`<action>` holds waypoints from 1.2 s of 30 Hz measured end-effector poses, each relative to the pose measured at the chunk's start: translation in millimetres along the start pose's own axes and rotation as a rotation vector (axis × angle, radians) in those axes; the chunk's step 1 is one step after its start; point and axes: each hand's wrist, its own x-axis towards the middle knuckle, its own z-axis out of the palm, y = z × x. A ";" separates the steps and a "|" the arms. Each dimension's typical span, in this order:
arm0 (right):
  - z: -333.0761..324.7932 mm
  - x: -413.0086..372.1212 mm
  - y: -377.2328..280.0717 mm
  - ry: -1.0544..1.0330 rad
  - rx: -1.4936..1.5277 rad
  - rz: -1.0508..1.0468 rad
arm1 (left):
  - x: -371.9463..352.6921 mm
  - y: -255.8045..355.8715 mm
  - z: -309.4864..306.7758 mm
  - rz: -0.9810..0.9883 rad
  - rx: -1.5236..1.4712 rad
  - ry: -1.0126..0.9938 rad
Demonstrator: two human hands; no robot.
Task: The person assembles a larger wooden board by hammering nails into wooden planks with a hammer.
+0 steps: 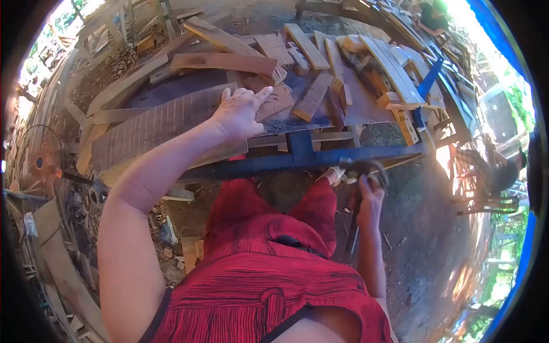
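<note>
Plank [154,126] lay left-to-right under the flat, spread left hand [237,111] | right hand [370,200] gripped hammer [361,166], hanging low below the table [297,150]

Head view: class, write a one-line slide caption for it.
Left hand rests on a ridged plank on the workbench; right hand holds a hammer below it.

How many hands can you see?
2: the left hand presses a plank; the right hand holds a dark tool lower down. Other people's hands may be hidden.
</note>
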 end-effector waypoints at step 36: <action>256.6 11.9 27.9 -0.315 0.307 -0.189 | -25.7 -55.8 -58.7 -0.055 0.359 0.022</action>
